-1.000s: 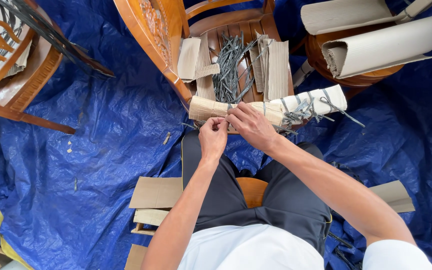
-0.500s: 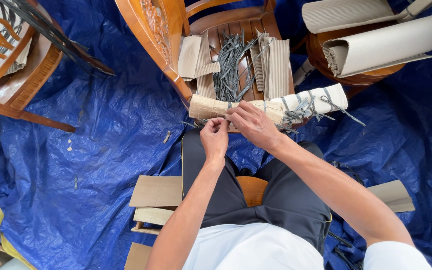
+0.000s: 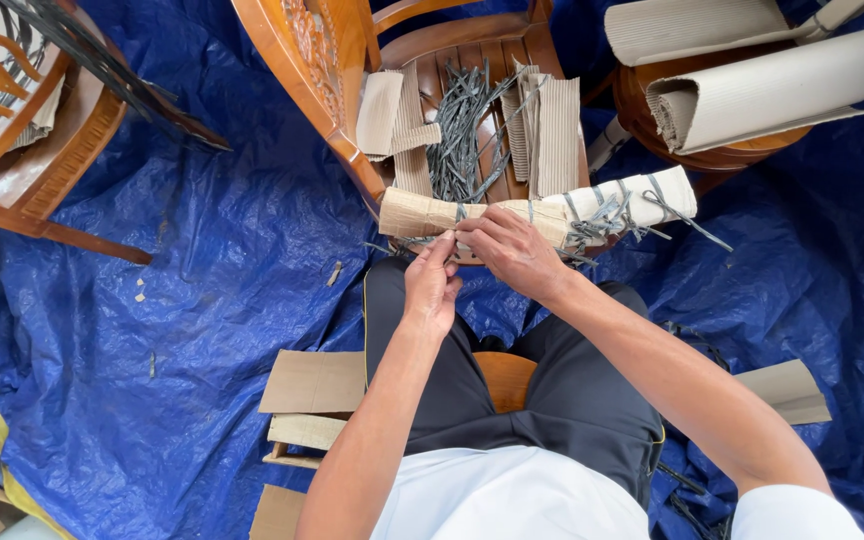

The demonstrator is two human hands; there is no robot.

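A long piece wrapped in corrugated cardboard (image 3: 417,212) lies across my knees, its right end wrapped in white (image 3: 642,195) and bound with grey straps (image 3: 602,215). My right hand (image 3: 512,250) rests on the middle of the wrapped piece, fingers closed around it. My left hand (image 3: 432,285) sits just below it, fingertips pinched on a thin grey strap at the wrap. A pile of loose grey straps (image 3: 462,135) lies on the wooden chair seat (image 3: 452,45) in front of me.
Folded cardboard strips (image 3: 552,130) lie on the chair seat. Rolled cardboard sheets (image 3: 772,85) rest on a round wooden stool at the right. Another wooden chair (image 3: 22,130) stands at the left. A blue tarp (image 3: 202,330) covers the floor; flat cardboard pieces (image 3: 312,385) lie beside my stool.
My left hand has shifted slightly upward toward the wrapped piece while pinching the strap. My right hand stays on the wrap.
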